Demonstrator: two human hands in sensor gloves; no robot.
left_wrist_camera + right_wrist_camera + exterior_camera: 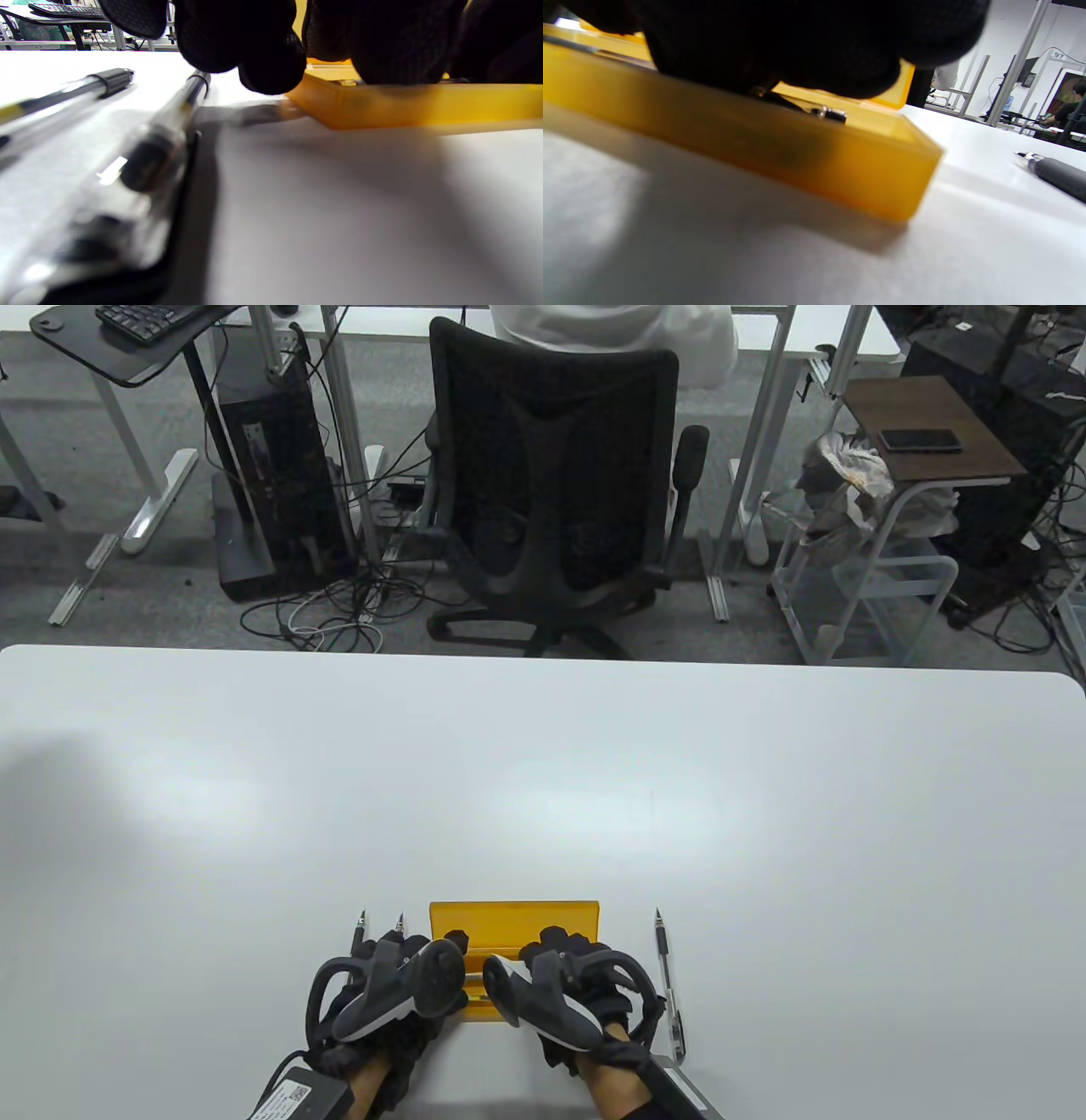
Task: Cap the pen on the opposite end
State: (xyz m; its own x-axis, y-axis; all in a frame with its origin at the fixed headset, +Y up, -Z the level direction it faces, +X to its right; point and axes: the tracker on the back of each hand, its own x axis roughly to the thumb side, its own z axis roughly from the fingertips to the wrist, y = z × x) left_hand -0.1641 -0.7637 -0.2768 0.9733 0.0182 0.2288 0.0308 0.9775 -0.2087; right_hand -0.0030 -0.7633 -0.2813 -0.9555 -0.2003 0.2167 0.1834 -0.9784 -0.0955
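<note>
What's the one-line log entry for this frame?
hands: left hand and right hand over yellow tray | grasp: hidden | table: two pens left, one pen right

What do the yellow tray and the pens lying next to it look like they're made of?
The yellow tray looks like translucent plastic with a smooth, slightly glossy finish: light glows through its walls. The pens beside it seem to be clear glossy plastic, with bright highlights and the dark insides showing through; one pen has a matte dark grip, perhaps rubber, and a shiny metallic-looking tip.
</note>
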